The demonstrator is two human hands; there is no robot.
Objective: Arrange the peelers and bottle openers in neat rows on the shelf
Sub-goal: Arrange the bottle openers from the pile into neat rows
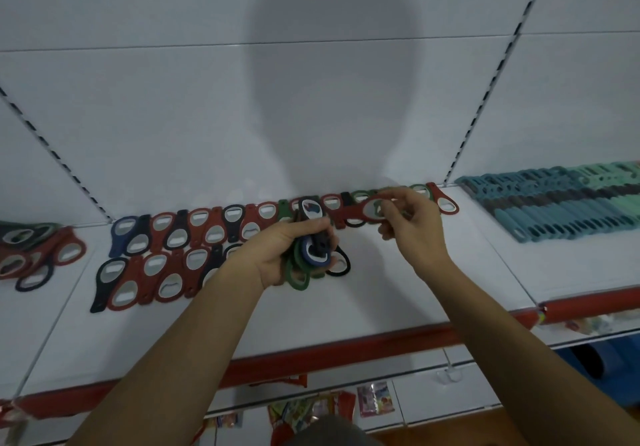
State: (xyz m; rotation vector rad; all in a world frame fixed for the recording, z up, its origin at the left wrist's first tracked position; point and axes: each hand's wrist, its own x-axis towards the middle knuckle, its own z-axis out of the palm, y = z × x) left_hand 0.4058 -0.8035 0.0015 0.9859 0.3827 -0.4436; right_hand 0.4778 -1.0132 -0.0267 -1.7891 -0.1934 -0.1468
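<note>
Head cam showed the left hand (287, 253) curled round a mixed stack of flat rubbery bottle openers (313, 255), likely as a ready supply, while the right hand (415, 231) pinched one red metal-holed opener (367, 208) just over the back row of openers (239, 217), probably to slot it in line.

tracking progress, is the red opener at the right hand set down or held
Held: the right hand pinches the red opener over the back row, not let go.

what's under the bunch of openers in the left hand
A black opener on the shelf pokes out beneath the bunch. The left hand and bunch cover the rest of that row.
</note>
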